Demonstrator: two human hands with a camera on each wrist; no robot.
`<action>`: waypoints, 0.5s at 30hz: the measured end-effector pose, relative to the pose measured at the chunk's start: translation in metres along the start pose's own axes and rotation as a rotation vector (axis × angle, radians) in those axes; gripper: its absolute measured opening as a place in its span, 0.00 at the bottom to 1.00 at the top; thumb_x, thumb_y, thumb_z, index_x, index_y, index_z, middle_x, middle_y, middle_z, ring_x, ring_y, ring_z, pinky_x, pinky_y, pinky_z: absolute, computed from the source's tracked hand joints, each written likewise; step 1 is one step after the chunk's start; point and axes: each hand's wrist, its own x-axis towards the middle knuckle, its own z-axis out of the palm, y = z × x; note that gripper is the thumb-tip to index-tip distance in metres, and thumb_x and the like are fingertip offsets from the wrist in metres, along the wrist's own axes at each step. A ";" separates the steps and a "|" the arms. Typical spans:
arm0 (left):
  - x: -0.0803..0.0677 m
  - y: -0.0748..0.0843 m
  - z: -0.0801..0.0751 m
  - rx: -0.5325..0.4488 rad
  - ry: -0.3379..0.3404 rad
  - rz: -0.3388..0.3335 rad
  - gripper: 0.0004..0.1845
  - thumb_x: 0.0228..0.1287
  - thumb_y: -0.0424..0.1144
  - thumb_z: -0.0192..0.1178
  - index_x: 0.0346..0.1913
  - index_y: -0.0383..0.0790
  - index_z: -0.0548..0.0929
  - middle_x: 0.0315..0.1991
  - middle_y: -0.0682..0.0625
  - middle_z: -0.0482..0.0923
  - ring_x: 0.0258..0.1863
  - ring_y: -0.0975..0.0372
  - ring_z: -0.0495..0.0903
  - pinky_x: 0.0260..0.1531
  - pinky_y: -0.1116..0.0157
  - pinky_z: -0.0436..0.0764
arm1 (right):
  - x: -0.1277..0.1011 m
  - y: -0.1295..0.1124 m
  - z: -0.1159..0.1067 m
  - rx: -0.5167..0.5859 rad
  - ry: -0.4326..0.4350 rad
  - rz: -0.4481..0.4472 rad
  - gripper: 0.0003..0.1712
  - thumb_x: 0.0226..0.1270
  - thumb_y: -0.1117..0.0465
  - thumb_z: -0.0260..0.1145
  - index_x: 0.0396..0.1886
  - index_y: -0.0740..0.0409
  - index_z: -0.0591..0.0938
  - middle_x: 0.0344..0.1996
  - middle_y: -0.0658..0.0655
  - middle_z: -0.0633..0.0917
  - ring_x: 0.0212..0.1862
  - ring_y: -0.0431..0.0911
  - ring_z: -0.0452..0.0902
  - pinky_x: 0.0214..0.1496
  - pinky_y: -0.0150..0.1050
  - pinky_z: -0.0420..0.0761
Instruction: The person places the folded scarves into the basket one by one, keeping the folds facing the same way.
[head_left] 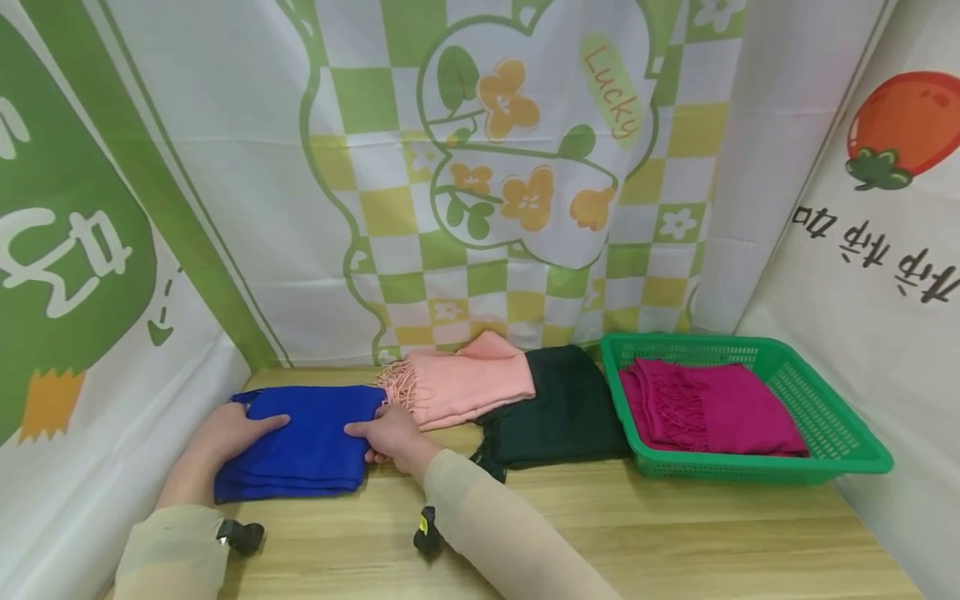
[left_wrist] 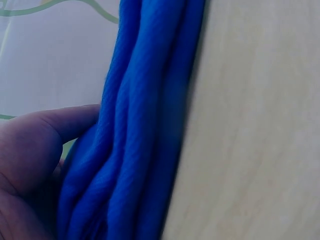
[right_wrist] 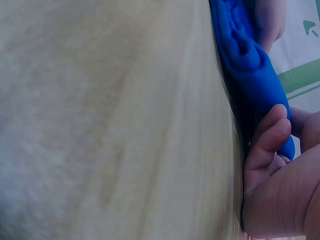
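Note:
A folded blue scarf [head_left: 311,433] lies on the table at the left, its layers stacked along the near edge. My left hand [head_left: 228,433] grips its left side, thumb on top; the other fingers are mostly hidden by the cloth. At the right side, my right hand [head_left: 393,435] pinches the scarf between thumb and curled fingers. In the left wrist view the thumb lies against the blue folds [left_wrist: 140,120]. The right wrist view shows fingertips [right_wrist: 280,112] curled over the scarf's rounded edge [right_wrist: 257,82], low against the tabletop.
Right of the blue scarf lie a folded pink scarf [head_left: 468,383] with fringe and a dark green one [head_left: 558,417], partly under the pink. A green plastic basket [head_left: 847,425] at the right holds a magenta scarf [head_left: 750,408]. Printed cloth walls [head_left: 525,292] enclose the wooden table [head_left: 600,517].

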 end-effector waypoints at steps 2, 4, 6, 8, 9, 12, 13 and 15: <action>-0.001 0.001 -0.001 -0.006 -0.001 0.002 0.53 0.80 0.64 0.61 0.61 0.02 0.71 0.58 0.10 0.75 0.59 0.21 0.79 0.60 0.31 0.79 | 0.000 0.001 0.001 -0.006 0.007 -0.010 0.44 0.72 0.58 0.83 0.80 0.69 0.74 0.56 0.62 0.86 0.15 0.42 0.73 0.18 0.33 0.73; -0.003 0.002 -0.002 -0.011 -0.001 0.003 0.52 0.80 0.63 0.61 0.62 0.02 0.71 0.58 0.10 0.75 0.59 0.21 0.79 0.60 0.32 0.79 | 0.001 0.002 0.001 -0.009 0.010 -0.017 0.44 0.72 0.58 0.82 0.81 0.68 0.74 0.61 0.62 0.86 0.15 0.42 0.73 0.18 0.33 0.74; -0.005 0.004 -0.003 -0.019 -0.001 0.005 0.51 0.80 0.62 0.61 0.61 0.02 0.71 0.58 0.10 0.76 0.58 0.22 0.80 0.60 0.32 0.80 | 0.002 0.003 0.001 -0.009 0.010 -0.021 0.44 0.73 0.59 0.82 0.81 0.67 0.74 0.64 0.62 0.85 0.15 0.42 0.73 0.18 0.33 0.74; -0.006 0.005 -0.004 -0.023 -0.001 0.008 0.50 0.80 0.61 0.61 0.61 0.02 0.71 0.57 0.10 0.76 0.58 0.22 0.80 0.59 0.32 0.80 | 0.002 0.003 0.001 -0.010 0.006 -0.024 0.43 0.73 0.59 0.81 0.82 0.66 0.74 0.68 0.62 0.84 0.15 0.42 0.73 0.18 0.33 0.74; -0.007 0.006 -0.005 -0.024 -0.002 0.009 0.50 0.80 0.61 0.62 0.61 0.02 0.71 0.58 0.10 0.76 0.58 0.22 0.80 0.60 0.32 0.80 | 0.002 0.004 0.001 -0.009 0.003 -0.025 0.43 0.73 0.59 0.81 0.82 0.66 0.74 0.69 0.62 0.83 0.15 0.42 0.73 0.18 0.33 0.74; -0.008 0.007 -0.005 -0.025 -0.005 0.015 0.50 0.79 0.60 0.62 0.61 0.02 0.71 0.58 0.10 0.75 0.58 0.22 0.80 0.60 0.32 0.80 | 0.003 0.004 -0.001 -0.013 -0.007 -0.029 0.43 0.74 0.58 0.81 0.82 0.65 0.73 0.73 0.61 0.81 0.15 0.43 0.74 0.19 0.33 0.75; -0.008 0.007 -0.006 -0.027 -0.006 0.017 0.50 0.79 0.60 0.62 0.62 0.02 0.71 0.58 0.10 0.75 0.58 0.22 0.79 0.60 0.32 0.80 | 0.003 0.004 -0.001 -0.015 -0.009 -0.031 0.43 0.74 0.58 0.80 0.83 0.64 0.73 0.74 0.60 0.81 0.15 0.43 0.74 0.19 0.33 0.76; -0.008 0.006 -0.005 -0.028 -0.008 0.017 0.50 0.79 0.60 0.62 0.62 0.02 0.71 0.59 0.10 0.75 0.59 0.22 0.79 0.60 0.32 0.80 | 0.003 0.005 -0.001 -0.019 -0.011 -0.035 0.43 0.75 0.58 0.80 0.83 0.64 0.74 0.75 0.60 0.80 0.15 0.43 0.74 0.19 0.33 0.76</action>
